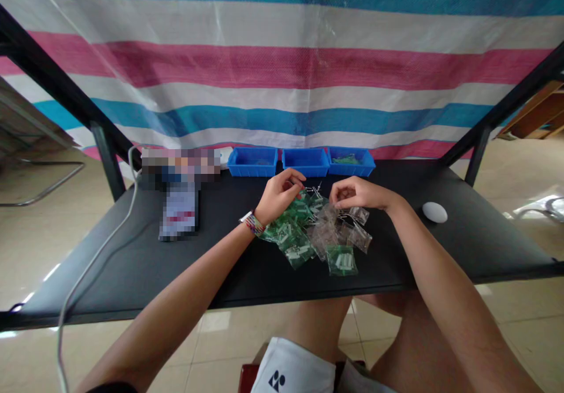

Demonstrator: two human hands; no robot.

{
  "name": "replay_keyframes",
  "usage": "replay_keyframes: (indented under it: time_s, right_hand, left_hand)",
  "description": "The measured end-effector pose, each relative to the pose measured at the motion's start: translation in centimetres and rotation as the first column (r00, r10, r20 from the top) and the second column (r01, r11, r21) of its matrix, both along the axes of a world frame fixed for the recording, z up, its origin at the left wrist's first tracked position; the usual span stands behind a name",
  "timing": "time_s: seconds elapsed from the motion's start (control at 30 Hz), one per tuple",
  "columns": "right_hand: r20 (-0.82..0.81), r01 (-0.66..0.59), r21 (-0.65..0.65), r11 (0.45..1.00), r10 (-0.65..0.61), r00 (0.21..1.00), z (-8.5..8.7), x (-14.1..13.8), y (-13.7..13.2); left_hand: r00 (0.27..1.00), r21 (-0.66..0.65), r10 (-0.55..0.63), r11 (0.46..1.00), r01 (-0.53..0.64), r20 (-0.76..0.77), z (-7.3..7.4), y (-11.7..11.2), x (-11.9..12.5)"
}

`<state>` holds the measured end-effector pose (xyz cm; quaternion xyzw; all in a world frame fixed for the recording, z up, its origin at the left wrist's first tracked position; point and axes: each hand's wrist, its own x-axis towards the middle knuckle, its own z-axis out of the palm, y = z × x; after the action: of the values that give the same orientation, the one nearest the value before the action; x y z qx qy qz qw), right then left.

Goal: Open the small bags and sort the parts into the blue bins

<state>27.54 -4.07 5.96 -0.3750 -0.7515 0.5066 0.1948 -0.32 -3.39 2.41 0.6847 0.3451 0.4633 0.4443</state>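
Observation:
A heap of small plastic bags (317,234), some green and some clear, lies in the middle of the black table (132,264). My left hand (279,194), with a woven band at the wrist, hovers over the heap's left side, fingers curled and pinched on something I cannot make out. Over the heap's right side my right hand (355,193) has its fingers closed on something small, possibly thin wire parts. A few thin metal leads (316,191) show between the two hands.
Three blue bins (255,162) (305,162) (352,161) stand in a row at the table's back edge; the right one holds green pieces. A white round object (435,211) lies at the right. A blurred package (180,208) and a white cable (88,264) are at the left.

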Motion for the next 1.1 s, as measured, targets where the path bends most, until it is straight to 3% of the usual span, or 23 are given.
replay_keyframes:
  time_s: [0.27, 0.4, 0.6, 1.1]
  right_hand:
    - [-0.285, 0.286, -0.032, 0.958, -0.283, 0.916, -2.0, -2.8, 0.2]
    - [-0.350, 0.361, -0.065, 0.930, -0.361, 0.865, -2.8, -3.9, 0.3]
    - [-0.392, 0.376, -0.053, 0.925, -0.366, 0.844, -3.1, -4.4, 0.2]
    - [-0.438, 0.339, 0.010, 0.941, -0.301, 0.847, -3.3, -3.9, -0.1]
  left_hand:
    - [0.984, 0.050, -0.140, 0.988, 0.146, -0.112, 1.0, -1.1, 0.2]
    - [0.988, 0.054, -0.113, 0.991, 0.119, -0.109, 0.5, -0.9, 0.6]
    - [0.994, -0.003, -0.113, 0.994, 0.113, -0.001, -0.1, -0.4, 0.9]
    - [0.997, 0.023, -0.039, 0.999, 0.041, -0.062, -0.2, -0.8, 0.9]
